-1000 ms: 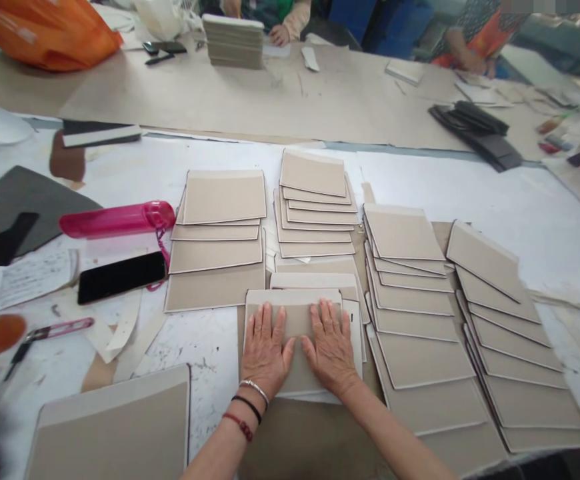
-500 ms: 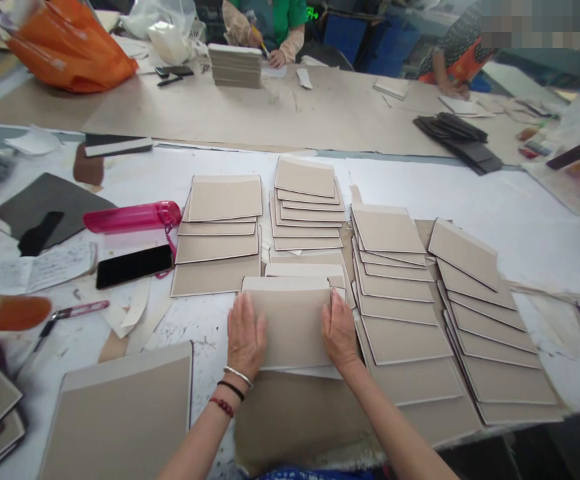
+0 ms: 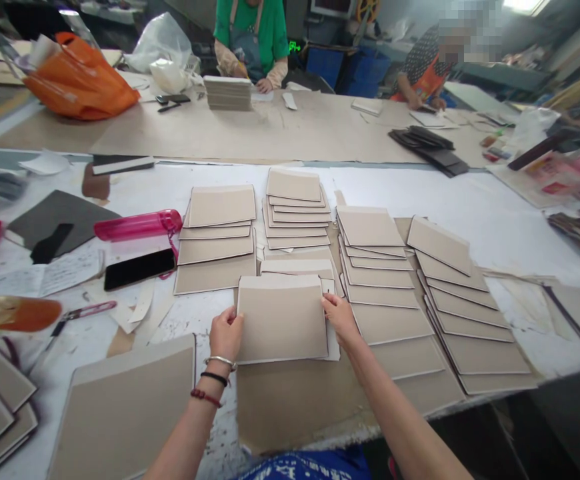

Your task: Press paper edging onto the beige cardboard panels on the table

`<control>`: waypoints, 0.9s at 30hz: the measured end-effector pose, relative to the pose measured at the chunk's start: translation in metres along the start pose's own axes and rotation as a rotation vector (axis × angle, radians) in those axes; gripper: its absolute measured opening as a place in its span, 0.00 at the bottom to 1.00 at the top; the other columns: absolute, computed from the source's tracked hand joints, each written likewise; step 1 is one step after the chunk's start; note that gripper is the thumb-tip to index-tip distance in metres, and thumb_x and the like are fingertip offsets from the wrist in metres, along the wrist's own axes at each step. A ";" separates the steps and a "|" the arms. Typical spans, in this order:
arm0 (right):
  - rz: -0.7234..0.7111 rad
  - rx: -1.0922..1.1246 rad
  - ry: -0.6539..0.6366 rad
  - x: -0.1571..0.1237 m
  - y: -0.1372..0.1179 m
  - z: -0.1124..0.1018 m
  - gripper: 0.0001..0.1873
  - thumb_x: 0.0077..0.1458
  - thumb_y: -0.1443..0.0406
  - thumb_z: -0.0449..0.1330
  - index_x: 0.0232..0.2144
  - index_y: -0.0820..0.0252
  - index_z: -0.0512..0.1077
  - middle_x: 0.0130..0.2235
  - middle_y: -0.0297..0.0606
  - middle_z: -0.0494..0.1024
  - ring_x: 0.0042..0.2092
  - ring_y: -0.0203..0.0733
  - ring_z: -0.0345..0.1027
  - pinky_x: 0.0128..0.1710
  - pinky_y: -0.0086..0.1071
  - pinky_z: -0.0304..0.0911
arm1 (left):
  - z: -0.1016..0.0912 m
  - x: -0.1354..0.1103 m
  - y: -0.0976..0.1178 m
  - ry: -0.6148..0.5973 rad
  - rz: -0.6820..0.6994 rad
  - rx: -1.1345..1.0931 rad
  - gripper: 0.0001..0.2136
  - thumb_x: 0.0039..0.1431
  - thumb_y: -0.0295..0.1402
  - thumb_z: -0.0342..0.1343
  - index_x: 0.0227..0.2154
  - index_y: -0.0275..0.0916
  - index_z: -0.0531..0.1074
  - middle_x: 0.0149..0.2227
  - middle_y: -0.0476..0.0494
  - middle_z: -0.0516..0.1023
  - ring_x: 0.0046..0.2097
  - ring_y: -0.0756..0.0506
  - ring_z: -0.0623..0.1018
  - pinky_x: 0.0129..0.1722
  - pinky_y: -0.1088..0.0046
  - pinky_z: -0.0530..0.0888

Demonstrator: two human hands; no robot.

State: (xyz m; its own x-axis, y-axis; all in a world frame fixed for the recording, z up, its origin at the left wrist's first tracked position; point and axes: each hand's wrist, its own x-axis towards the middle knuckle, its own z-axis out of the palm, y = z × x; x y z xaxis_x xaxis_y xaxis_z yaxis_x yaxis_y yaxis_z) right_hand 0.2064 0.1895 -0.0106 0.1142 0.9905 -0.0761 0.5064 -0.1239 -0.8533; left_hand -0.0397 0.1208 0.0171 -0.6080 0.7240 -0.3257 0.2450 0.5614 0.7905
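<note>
A beige flat panel (image 3: 281, 320) with a dark edge and a paler strip along its top is held between my two hands. My left hand (image 3: 227, 333) pinches its left edge, fingers curled under. At the upper right edge, my right hand (image 3: 339, 315) grips it between thumb and fingers. Beneath the panel, a white sheet shows at the right side, and a brown board (image 3: 295, 407) lies nearer my body. Overlapping rows of similar panels surround it: a left row (image 3: 215, 273), a middle row (image 3: 295, 187) and a right row (image 3: 390, 320).
A large beige panel (image 3: 125, 407) lies at the front left. Around it are a black phone (image 3: 140, 269), a pink bottle (image 3: 137, 225), a pen (image 3: 87, 311) and an orange-brown bottle (image 3: 25, 313). Across the far table (image 3: 310, 133), two people work near an orange bag (image 3: 83, 80).
Both hands went from lying flat on the panel's sides to pinching its edges. The panel appears slightly raised and turned. The camera view has tilted up.
</note>
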 end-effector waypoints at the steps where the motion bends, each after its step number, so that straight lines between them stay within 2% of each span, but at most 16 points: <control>1: 0.017 0.000 0.006 -0.002 0.000 -0.001 0.17 0.47 0.57 0.51 0.31 0.64 0.71 0.27 0.38 0.75 0.29 0.40 0.68 0.28 0.31 0.63 | -0.001 -0.002 -0.001 -0.022 -0.004 0.001 0.12 0.42 0.38 0.54 0.29 0.36 0.73 0.24 0.47 0.73 0.33 0.43 0.73 0.38 0.67 0.68; 7: 0.125 -0.052 0.057 -0.005 0.001 -0.018 0.16 0.44 0.56 0.53 0.29 0.64 0.69 0.26 0.38 0.74 0.28 0.41 0.66 0.28 0.31 0.62 | 0.006 -0.008 -0.002 -0.146 0.010 -0.002 0.13 0.43 0.40 0.52 0.27 0.36 0.73 0.24 0.48 0.75 0.30 0.45 0.73 0.32 0.71 0.69; 11: 0.134 -0.141 0.088 -0.001 -0.002 -0.025 0.15 0.45 0.59 0.53 0.31 0.64 0.69 0.30 0.43 0.73 0.34 0.46 0.67 0.36 0.38 0.62 | 0.021 -0.007 0.000 -0.126 0.054 0.090 0.10 0.45 0.38 0.52 0.25 0.36 0.72 0.23 0.47 0.72 0.31 0.44 0.72 0.35 0.68 0.69; 13: 0.052 -0.271 0.128 -0.002 -0.006 -0.023 0.17 0.47 0.61 0.53 0.37 0.67 0.70 0.37 0.50 0.72 0.42 0.51 0.65 0.44 0.43 0.59 | 0.026 -0.008 0.000 -0.081 0.069 0.142 0.10 0.46 0.36 0.52 0.27 0.35 0.72 0.25 0.45 0.70 0.34 0.42 0.71 0.38 0.64 0.69; 15: -0.130 -0.469 0.158 -0.005 -0.012 -0.017 0.22 0.52 0.62 0.51 0.46 0.72 0.66 0.46 0.56 0.69 0.50 0.54 0.59 0.50 0.46 0.54 | 0.031 -0.013 -0.001 -0.002 0.112 0.198 0.13 0.48 0.34 0.51 0.35 0.32 0.71 0.32 0.40 0.70 0.39 0.40 0.70 0.42 0.60 0.68; 17: -0.350 -0.655 0.133 -0.008 -0.015 -0.009 0.27 0.56 0.61 0.49 0.53 0.76 0.59 0.54 0.59 0.61 0.57 0.55 0.50 0.55 0.47 0.50 | 0.038 -0.020 -0.003 0.117 0.256 0.288 0.18 0.52 0.33 0.49 0.45 0.30 0.67 0.41 0.33 0.69 0.46 0.38 0.68 0.47 0.56 0.66; 19: -0.503 -0.760 0.051 -0.009 -0.013 0.001 0.31 0.58 0.58 0.48 0.56 0.77 0.53 0.59 0.60 0.54 0.61 0.54 0.42 0.57 0.48 0.46 | 0.049 -0.025 -0.002 0.194 0.498 0.404 0.19 0.56 0.33 0.46 0.50 0.29 0.63 0.49 0.28 0.65 0.54 0.36 0.62 0.52 0.53 0.62; 20: -0.556 -0.795 0.007 -0.009 -0.011 0.006 0.32 0.58 0.57 0.47 0.57 0.77 0.51 0.60 0.60 0.51 0.62 0.54 0.38 0.58 0.48 0.45 | 0.055 -0.026 -0.001 0.188 0.622 0.465 0.19 0.58 0.33 0.45 0.51 0.29 0.62 0.53 0.27 0.62 0.58 0.36 0.58 0.54 0.53 0.60; 22: -0.614 -0.834 -0.057 -0.009 -0.003 0.013 0.34 0.58 0.56 0.48 0.59 0.76 0.47 0.61 0.59 0.50 0.63 0.54 0.35 0.58 0.49 0.44 | 0.069 -0.026 0.002 0.104 0.793 0.580 0.21 0.59 0.34 0.45 0.54 0.31 0.58 0.59 0.28 0.55 0.62 0.36 0.52 0.57 0.52 0.56; 24: -0.632 -0.844 -0.085 -0.009 0.004 0.018 0.35 0.58 0.57 0.48 0.60 0.74 0.44 0.61 0.57 0.48 0.63 0.53 0.34 0.58 0.50 0.44 | 0.081 -0.024 0.005 0.026 0.850 0.687 0.24 0.58 0.36 0.47 0.57 0.34 0.55 0.61 0.29 0.51 0.63 0.36 0.48 0.58 0.50 0.53; 27: -0.611 -0.843 -0.100 -0.008 0.008 0.019 0.37 0.58 0.58 0.49 0.61 0.71 0.39 0.63 0.55 0.44 0.63 0.53 0.34 0.58 0.52 0.44 | 0.089 -0.021 0.005 -0.006 0.832 0.768 0.27 0.57 0.38 0.49 0.58 0.36 0.52 0.61 0.28 0.50 0.63 0.35 0.48 0.58 0.48 0.53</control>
State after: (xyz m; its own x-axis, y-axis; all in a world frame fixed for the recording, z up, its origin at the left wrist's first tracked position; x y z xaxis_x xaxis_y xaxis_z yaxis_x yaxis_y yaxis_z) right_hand 0.1933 0.1819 -0.0271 -0.4135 0.8941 0.1721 0.8906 0.4364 -0.1278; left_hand 0.0416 0.1444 -0.0180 -0.0367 0.9883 0.1483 0.9719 0.0008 0.2354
